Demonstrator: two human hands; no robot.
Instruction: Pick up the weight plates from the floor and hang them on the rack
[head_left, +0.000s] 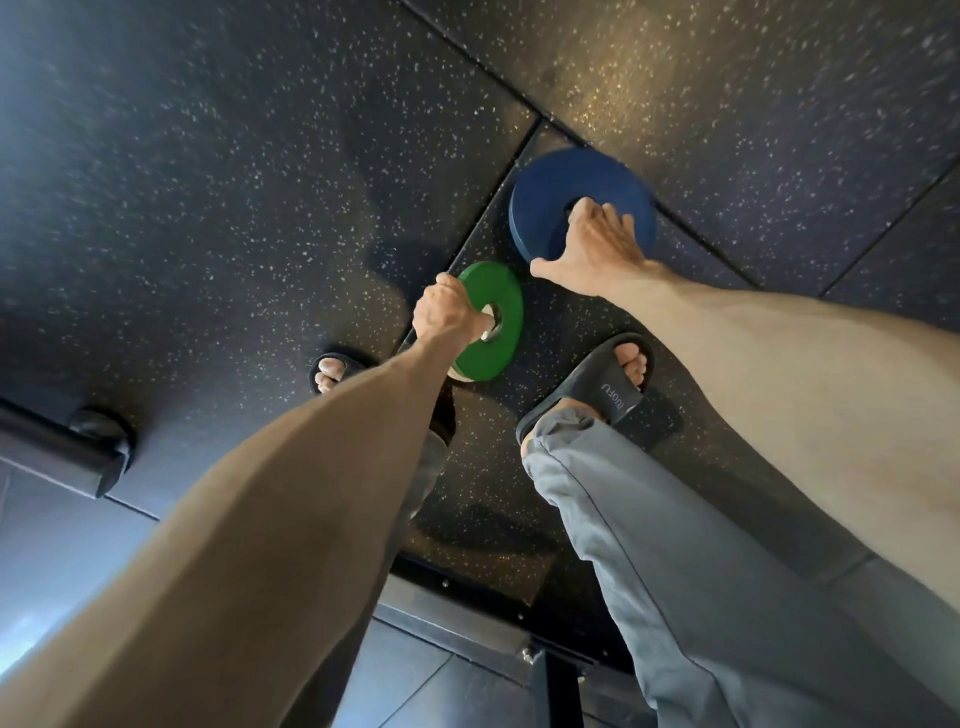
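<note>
A small green weight plate (493, 306) is tilted up off the speckled floor, and my left hand (448, 312) grips it, with fingers over its rim and the thumb at its centre hole. A larger blue weight plate (550, 182) lies beyond it on the floor. My right hand (592, 241) reaches over this plate, its fingers hooked into the centre hole and its thumb at the near edge. The rack's pegs are out of view.
My two feet in black slides (608, 395) stand just behind the plates on black speckled rubber flooring (260, 182). A black metal frame foot (78, 452) lies at the left, and a bolted base plate (530, 654) sits at the bottom.
</note>
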